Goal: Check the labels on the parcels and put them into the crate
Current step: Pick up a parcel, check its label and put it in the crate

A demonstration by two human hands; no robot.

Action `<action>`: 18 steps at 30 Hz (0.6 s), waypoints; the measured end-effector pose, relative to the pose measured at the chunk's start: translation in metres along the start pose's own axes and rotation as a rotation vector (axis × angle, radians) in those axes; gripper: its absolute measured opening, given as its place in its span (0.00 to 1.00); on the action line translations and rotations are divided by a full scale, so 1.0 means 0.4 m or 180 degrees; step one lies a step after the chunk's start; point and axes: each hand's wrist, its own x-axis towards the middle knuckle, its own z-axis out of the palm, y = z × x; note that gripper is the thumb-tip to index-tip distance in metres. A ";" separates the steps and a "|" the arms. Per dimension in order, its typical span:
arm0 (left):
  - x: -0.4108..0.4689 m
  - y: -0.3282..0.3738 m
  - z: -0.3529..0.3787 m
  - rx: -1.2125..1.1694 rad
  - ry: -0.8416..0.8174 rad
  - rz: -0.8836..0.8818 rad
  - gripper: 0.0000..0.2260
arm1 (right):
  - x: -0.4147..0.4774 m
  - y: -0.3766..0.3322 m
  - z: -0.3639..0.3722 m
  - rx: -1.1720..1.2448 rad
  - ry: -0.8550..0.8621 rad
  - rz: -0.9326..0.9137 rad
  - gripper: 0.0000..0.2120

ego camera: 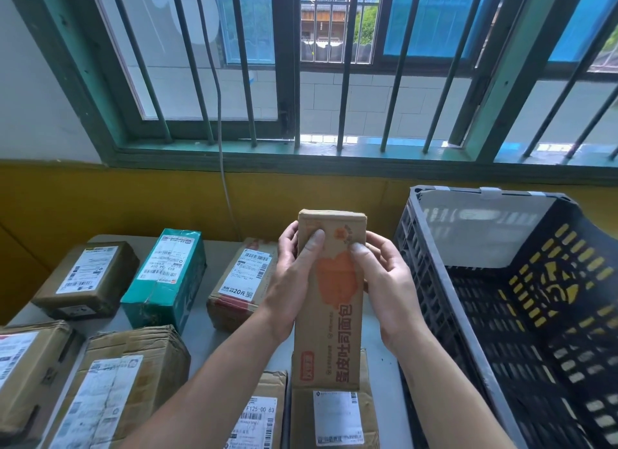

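I hold a long brown cardboard parcel (329,315) with orange print upright above the table, between both hands. My left hand (294,274) grips its left edge with the thumb on the front face. My right hand (384,281) grips the right edge, thumb also on the front. No shipping label shows on the face turned toward me. The black plastic crate (468,331) stands to the right, tilted open toward me, with a white sheet (478,228) against its back wall.
Several labelled parcels lie on the grey table (207,341): a brown box (87,278), a teal box (167,274), a taped box (240,281), crumpled boxes (120,381) at the front left, and two (334,415) below my hands. A barred window (301,64) lies behind.
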 end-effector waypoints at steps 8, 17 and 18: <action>0.005 -0.012 0.001 -0.0132 -0.0013 -0.0040 0.27 | 0.002 0.003 0.002 0.0006 0.0194 -0.0030 0.10; 0.000 0.001 0.006 -0.0031 -0.0074 0.0104 0.31 | -0.015 0.000 -0.003 -0.0120 -0.0007 -0.0045 0.23; -0.002 0.000 0.007 -0.0035 -0.0072 0.0131 0.33 | -0.017 -0.002 -0.001 -0.0159 -0.0009 -0.0036 0.27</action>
